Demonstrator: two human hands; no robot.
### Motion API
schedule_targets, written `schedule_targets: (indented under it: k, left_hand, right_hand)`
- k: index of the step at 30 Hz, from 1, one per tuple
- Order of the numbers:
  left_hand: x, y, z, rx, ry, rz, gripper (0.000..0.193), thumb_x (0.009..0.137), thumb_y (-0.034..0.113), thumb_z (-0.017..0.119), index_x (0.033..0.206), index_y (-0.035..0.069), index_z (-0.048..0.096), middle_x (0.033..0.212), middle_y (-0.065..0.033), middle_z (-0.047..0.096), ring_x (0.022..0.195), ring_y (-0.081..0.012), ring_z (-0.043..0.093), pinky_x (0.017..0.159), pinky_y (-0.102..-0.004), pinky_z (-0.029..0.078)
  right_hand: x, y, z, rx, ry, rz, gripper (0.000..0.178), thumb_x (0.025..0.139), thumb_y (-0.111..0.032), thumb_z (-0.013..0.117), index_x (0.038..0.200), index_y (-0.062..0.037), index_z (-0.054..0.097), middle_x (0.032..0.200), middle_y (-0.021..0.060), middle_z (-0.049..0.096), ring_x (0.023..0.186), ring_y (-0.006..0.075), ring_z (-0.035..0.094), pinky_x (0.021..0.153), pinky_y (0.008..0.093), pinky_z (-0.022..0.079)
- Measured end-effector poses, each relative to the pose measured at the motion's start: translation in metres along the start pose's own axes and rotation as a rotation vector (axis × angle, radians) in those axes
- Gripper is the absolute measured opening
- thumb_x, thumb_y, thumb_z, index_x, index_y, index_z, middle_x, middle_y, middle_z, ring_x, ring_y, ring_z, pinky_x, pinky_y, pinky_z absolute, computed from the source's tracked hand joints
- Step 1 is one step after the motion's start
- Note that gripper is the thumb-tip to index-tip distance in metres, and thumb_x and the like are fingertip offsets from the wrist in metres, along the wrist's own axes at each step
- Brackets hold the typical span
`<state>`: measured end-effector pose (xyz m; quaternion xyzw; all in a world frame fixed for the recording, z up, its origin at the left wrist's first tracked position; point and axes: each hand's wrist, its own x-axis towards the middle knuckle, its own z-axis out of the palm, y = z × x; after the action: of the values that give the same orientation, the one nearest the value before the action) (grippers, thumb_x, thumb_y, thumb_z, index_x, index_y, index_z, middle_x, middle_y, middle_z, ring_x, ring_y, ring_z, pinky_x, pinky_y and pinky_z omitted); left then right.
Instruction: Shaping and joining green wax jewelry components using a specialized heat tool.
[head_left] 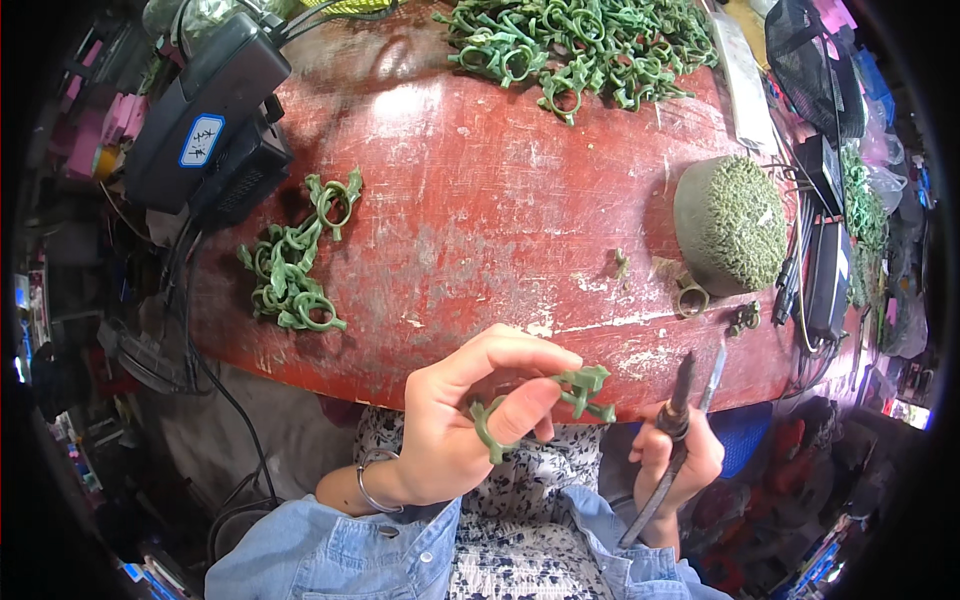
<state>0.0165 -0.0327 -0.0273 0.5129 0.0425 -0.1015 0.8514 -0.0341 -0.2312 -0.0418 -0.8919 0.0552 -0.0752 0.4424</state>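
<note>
Just over the table's front edge, my left hand (pixel 465 400) pinches a green wax ring piece (pixel 585 388) between thumb and fingers. Another green ring (pixel 488 425) loops by the thumb; whether the two are joined is hidden by the fingers. To its right, my right hand (pixel 685 460) is closed around a pen-shaped hot tool like a soldering iron (pixel 682 385), its dark tip pointing up. A thin metal blade (pixel 714 375) sticks up beside that tip from the same hand. Both tools stand apart from the green pieces.
On the worn red table (pixel 450 220), a small cluster of green rings (pixel 292 270) lies left and a large heap (pixel 600 45) lies at the back. A round block with a crumbly green top (pixel 745 225) stands right, near a loose ring (pixel 690 297). Black boxes (pixel 215 110) with cables stand left.
</note>
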Motion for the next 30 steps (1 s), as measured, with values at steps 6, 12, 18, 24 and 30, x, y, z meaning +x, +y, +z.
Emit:
schedule_targets:
  k: [6, 12, 18, 24, 30]
  left_hand:
    - [-0.001, -0.008, -0.007, 0.397, 0.039, 0.375, 0.023, 0.072, 0.001, 0.069, 0.092, -0.002, 0.057, 0.089, -0.0125, 0.057, 0.075, -0.0142, 0.058, 0.061, -0.0233, 0.048]
    - [0.001, -0.013, -0.006, 0.591, 0.063, 0.474, 0.031, 0.067, -0.007, 0.070, 0.093, -0.002, 0.053, 0.090, -0.0162, 0.056, 0.073, -0.0159, 0.059, 0.058, -0.0226, 0.049]
    - [0.004, -0.013, -0.005, 0.687, 0.082, 0.549, 0.040, 0.066, -0.008, 0.070, 0.103, -0.003, 0.054, 0.090, -0.0160, 0.056, 0.070, -0.0145, 0.060, 0.053, -0.0217, 0.050]
    - [0.007, -0.011, -0.005, 0.816, 0.085, 0.586, 0.039, 0.063, -0.006, 0.072, 0.100, -0.003, 0.058, 0.090, -0.0143, 0.057, 0.069, -0.0145, 0.059, 0.051, -0.0215, 0.050]
    - [0.008, -0.012, -0.007, 0.847, 0.128, 0.606, 0.047, 0.065, -0.002, 0.073, 0.107, -0.005, 0.054, 0.079, -0.0093, 0.058, 0.072, -0.0164, 0.057, 0.059, -0.0256, 0.050]
  right_hand:
    - [0.027, -0.006, -0.012, -0.139, 0.237, 0.144, 0.037, 0.083, -0.031, 0.060, 0.087, 0.0051, 0.056, 0.059, 0.0001, 0.047, 0.050, 0.0060, 0.043, 0.046, 0.0212, 0.033]
    - [0.040, 0.001, -0.019, -0.405, 0.281, 0.148, 0.018, 0.081, -0.012, 0.062, 0.084, 0.0035, 0.055, 0.059, 0.0018, 0.045, 0.054, 0.0085, 0.039, 0.050, 0.0234, 0.034]
    - [0.043, -0.001, -0.019, -0.548, 0.265, 0.070, 0.015, 0.077, -0.009, 0.064, 0.082, 0.0026, 0.055, 0.060, 0.0060, 0.050, 0.052, 0.0147, 0.042, 0.052, 0.0259, 0.037]
    - [0.014, -0.002, -0.016, -0.363, 0.212, -0.064, 0.020, 0.074, -0.014, 0.055, 0.082, 0.0036, 0.057, 0.062, 0.0101, 0.056, 0.052, 0.0197, 0.054, 0.053, 0.0288, 0.044]
    - [0.007, -0.007, 0.000, -0.339, -0.031, -0.274, 0.043, 0.074, -0.046, 0.064, 0.079, -0.0034, 0.060, 0.054, 0.0037, 0.054, 0.042, 0.0197, 0.050, 0.042, 0.0276, 0.039]
